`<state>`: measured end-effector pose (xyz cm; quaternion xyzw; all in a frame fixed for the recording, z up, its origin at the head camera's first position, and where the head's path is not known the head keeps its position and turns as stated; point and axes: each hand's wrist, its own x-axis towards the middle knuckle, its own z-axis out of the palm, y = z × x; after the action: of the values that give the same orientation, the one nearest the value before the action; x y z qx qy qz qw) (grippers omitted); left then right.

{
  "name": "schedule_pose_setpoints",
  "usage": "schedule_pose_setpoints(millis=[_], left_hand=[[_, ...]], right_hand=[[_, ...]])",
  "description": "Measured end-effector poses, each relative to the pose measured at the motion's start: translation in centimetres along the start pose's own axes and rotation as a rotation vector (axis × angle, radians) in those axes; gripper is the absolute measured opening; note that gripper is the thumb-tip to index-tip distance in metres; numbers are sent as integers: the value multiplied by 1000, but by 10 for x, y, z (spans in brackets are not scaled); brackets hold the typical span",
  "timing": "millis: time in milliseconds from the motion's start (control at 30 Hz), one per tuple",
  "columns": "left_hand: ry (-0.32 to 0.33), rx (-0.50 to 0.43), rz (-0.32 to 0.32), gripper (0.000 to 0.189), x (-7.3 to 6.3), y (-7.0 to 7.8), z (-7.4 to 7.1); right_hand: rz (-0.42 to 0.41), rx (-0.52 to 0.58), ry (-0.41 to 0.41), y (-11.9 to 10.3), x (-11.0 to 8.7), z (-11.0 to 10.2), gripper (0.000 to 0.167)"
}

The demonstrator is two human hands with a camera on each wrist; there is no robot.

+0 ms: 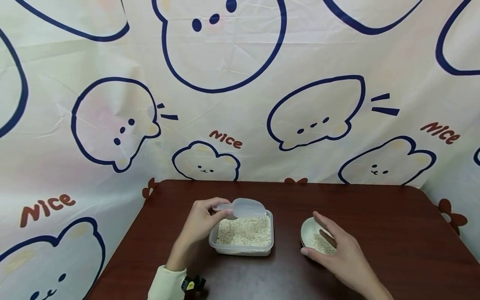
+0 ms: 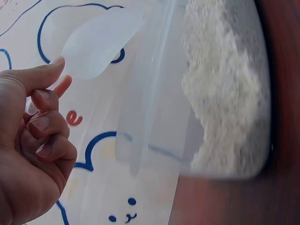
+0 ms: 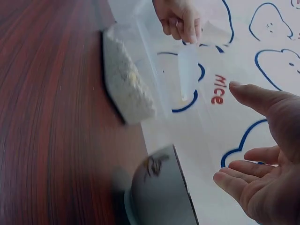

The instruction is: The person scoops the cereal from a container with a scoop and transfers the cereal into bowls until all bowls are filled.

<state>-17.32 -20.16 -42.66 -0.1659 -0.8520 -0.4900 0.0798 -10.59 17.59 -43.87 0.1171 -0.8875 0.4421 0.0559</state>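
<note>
1. The left hand (image 1: 202,223) pinches the handle of a translucent plastic scoop (image 1: 245,208) between thumb and curled fingers, holding it just above the far rim of the clear rectangular plastic container (image 1: 241,249).
2. The container, landmark here, sits on the dark brown wooden table (image 1: 393,225) and holds pale, fine grain (image 1: 245,231).
3. A small white round bowl (image 1: 308,230) stands to the right of the container, apart from it, with some grain inside.
4. The right hand (image 1: 339,250) is released, fingers straight, cupping the bowl's near right side.
5. A cartoon-printed cloth (image 1: 240,83) hangs behind the container.
</note>
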Motion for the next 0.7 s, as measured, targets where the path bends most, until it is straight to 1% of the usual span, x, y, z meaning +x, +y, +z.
schedule_pose_setpoints(millis=[67,167,267,300,433,567,700], left_hand=[[17,11,2,12,-2,-3,-4],[35,29,-6,12,-7,-9,-10],[47,49,-22,12,-13,-14,-16],[50,58,-29,12,-15,-16,-18],[54,90,-59,13,-22,-20,-25],[53,113,-92,12,-25,-23,-29],[46,136,-123,12,-25,-23,-32]], right_hand=[[-13,4,-3,-4,1,5,93],[-27,42,-25,-8,2,13,92],[-16,82,-69,-11,4,22,93],[-13,114,-90,-11,4,26,93],[15,157,-146,-14,6,43,93],[30,180,-189,-16,8,59,93],[37,177,-194,-17,11,70,94]])
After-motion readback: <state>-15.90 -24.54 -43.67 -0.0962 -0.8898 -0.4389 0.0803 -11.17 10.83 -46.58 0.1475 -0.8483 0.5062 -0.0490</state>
